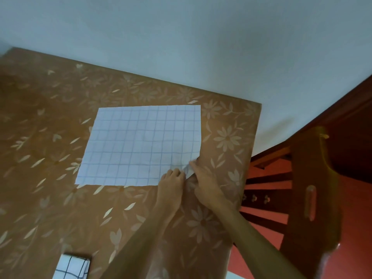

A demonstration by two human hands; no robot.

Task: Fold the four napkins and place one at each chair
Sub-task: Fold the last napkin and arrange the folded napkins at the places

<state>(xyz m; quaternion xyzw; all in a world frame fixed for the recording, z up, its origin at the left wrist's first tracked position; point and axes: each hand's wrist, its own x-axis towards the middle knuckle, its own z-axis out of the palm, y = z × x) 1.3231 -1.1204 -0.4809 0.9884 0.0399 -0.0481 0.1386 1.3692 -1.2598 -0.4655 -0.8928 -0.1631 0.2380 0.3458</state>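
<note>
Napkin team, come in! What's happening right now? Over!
Hands: left hand and right hand pinch napkin at near right corner. Rest flat, unfolded, on table. Second one, folded napkin, at near edge. Nothing in way.

Surface [60, 137] covered in brown cloth with a pale flower print, its far edge against a plain white wall [181, 37]. Red floor [358, 208] at right.

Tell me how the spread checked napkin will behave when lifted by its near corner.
Likely floppy: the checked napkin crumples at the corner where the right hand pinches it. Probably light, since it lies thin and flat on the tablecloth. Unlikely to roll.
</note>
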